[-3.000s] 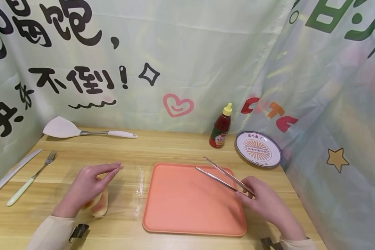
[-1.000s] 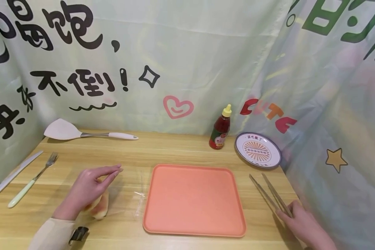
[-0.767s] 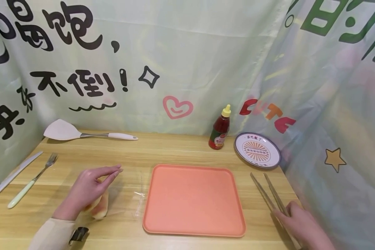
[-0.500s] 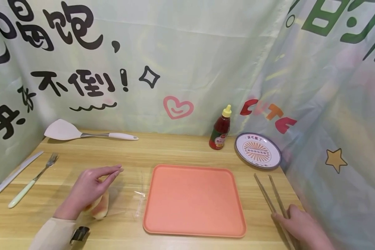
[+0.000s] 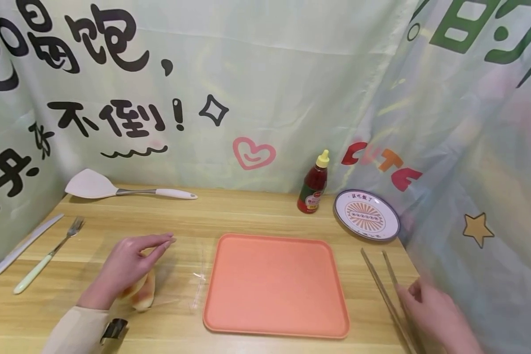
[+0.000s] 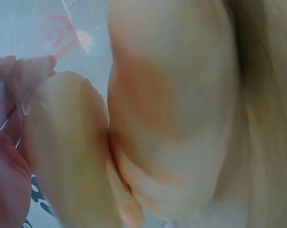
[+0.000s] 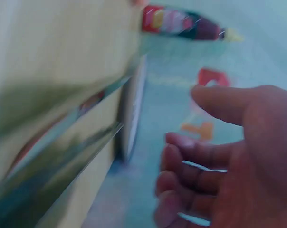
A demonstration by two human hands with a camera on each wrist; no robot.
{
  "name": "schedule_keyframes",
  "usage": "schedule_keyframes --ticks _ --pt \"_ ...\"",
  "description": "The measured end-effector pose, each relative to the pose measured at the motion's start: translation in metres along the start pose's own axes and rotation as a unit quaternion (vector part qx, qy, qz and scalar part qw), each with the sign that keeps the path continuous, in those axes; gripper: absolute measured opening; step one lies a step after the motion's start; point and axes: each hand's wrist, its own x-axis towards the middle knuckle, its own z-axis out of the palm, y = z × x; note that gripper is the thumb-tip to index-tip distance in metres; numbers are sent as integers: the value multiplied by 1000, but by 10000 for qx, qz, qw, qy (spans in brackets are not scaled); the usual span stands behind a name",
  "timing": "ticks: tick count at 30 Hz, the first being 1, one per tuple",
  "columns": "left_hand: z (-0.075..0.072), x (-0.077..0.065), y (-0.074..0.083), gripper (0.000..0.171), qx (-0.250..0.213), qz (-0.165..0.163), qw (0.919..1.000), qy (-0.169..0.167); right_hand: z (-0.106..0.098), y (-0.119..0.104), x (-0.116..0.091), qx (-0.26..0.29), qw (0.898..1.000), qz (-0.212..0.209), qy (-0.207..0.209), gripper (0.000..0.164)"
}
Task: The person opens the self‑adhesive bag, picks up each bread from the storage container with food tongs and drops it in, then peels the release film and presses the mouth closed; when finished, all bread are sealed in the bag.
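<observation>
In the head view my left hand [image 5: 132,260] is at left, thumb and fingertips close together, with clear plastic wrap [image 5: 196,275] spread around it. Bread rolls [image 5: 143,292] sit partly hidden below my wrist. The left wrist view shows two pale rolls [image 6: 172,118] with browned patches close up, and the fingers [image 6: 34,71] seen through the film, pinching it. At right, metal tongs [image 5: 387,295] lie on the table, arms spread apart. Beside them is my right hand [image 5: 438,312], its loosely bent fingers off the tongs in the right wrist view.
A coral tray [image 5: 274,285] lies between the hands. Behind stand a red sauce bottle [image 5: 312,184] and a patterned plate [image 5: 366,216]. A white spatula [image 5: 90,184], a fork [image 5: 48,255] and a knife [image 5: 26,245] lie at left. Printed cloth [image 5: 292,88] encloses the table.
My right hand has carried the tongs from over the tray to the table's right side and let go of them. The left hand has stayed in place.
</observation>
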Motion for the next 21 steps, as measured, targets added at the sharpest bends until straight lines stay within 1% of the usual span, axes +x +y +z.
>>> schedule_keyframes --ticks 2,4,6,7,8,11,13,15,16,21 --pt "0 1 0 23 43 3 10000 -29 -5 -13 -2 40 9990 -268 361 50" --pt "0 1 1 22 60 -8 10000 -67 -7 -29 -5 114 9960 -587 662 46" --pt "-1 2 2 21 58 -42 9999 -94 -4 -48 -8 220 9919 -906 867 41" --pt "-1 3 3 21 58 -46 9999 -105 -1 -58 -9 335 9883 -1149 941 36" --pt "-1 3 3 21 59 -47 9999 -113 2 -67 -11 481 9853 -1343 938 33" --pt "-2 3 4 21 32 -56 9999 -123 14 -95 -14 1078 9735 -1882 730 21" --pt "-2 3 3 20 7 -73 9999 -126 22 -112 -15 1500 9620 -2238 440 17" --pt "-2 2 3 19 -9 -107 9998 -152 29 -127 -15 1763 9502 -2565 170 17" --pt "-2 2 3 19 -27 -135 9998 -174 33 -135 -15 1848 9451 -2696 39 17" --pt "-4 2 3 16 -84 -300 9989 -340 53 -168 -14 1910 9225 -3305 -574 20"
